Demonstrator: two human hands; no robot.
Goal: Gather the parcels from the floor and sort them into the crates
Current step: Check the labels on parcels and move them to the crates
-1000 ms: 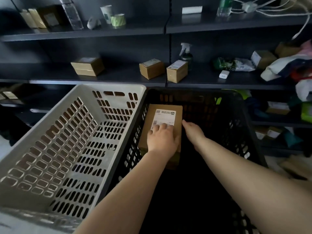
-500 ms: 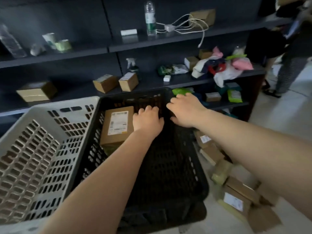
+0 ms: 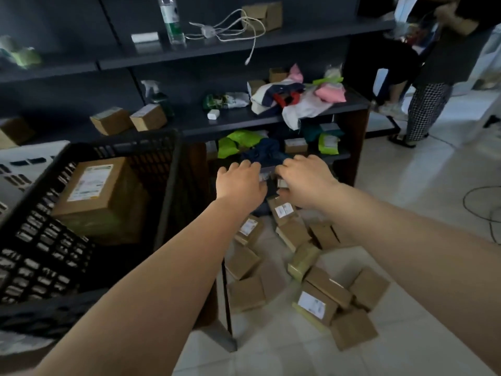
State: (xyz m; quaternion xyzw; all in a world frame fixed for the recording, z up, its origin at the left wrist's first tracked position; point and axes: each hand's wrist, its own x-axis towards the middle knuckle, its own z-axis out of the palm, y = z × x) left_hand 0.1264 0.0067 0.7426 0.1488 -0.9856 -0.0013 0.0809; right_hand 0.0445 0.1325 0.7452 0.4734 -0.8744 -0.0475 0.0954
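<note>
Both hands reach out side by side, palms down, above the far end of a heap of parcels on the floor. Neither the left hand (image 3: 241,183) nor the right hand (image 3: 306,180) holds anything: the fingers are loosely curled, a little apart, and the two hands nearly touch at the knuckles. Below the right hand lies a labelled parcel (image 3: 283,211), tilted, its long axis running away from the person toward the shelf unit. The rest of the parcel heap (image 3: 311,280) spreads over the pale floor (image 3: 433,213) toward the person, brown boxes lying at mixed angles, some label-up. Left of the left forearm stands a black crate (image 3: 35,256) with slotted walls; a large parcel (image 3: 95,191) sits inside it, label up, its long axis pointing away from the person. Past that, at the left edge, a sliver of a white crate (image 3: 24,164) shows. Behind everything stands a dark shelf unit (image 3: 271,39) carrying small boxes, a bottle, cables and bundled cloth.
</note>
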